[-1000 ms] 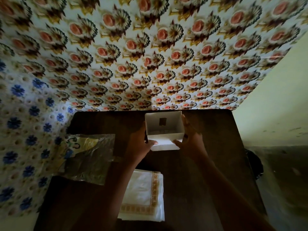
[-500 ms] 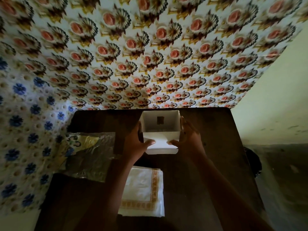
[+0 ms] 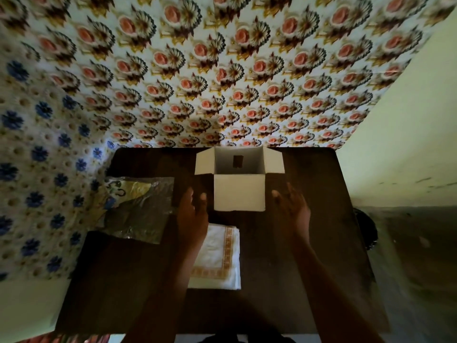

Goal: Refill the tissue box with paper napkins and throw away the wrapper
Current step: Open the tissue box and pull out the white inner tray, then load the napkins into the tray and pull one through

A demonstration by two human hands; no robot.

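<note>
A white cardboard tissue box point(image 3: 239, 192) stands upright at the far middle of the dark table point(image 3: 309, 280), its top flaps spread open and its inside bare. My left hand point(image 3: 194, 214) hovers just left of the box, fingers relaxed, holding nothing. My right hand point(image 3: 291, 209) is just right of the box, palm turned inward, also empty. A stack of white paper napkins point(image 3: 220, 258) with an orange patterned border lies near me, partly under my left forearm. The crumpled clear wrapper point(image 3: 138, 209) lies at the table's left edge.
Flowered wallpaper rises right behind the table and along the left side. A plain pale wall stands at the right. A dark round object point(image 3: 366, 229) sits low on the floor beside the table's right edge.
Both hands have let go of the box and drawn back toward me. The box's side flaps now stand spread open, and the box rests on the table.
</note>
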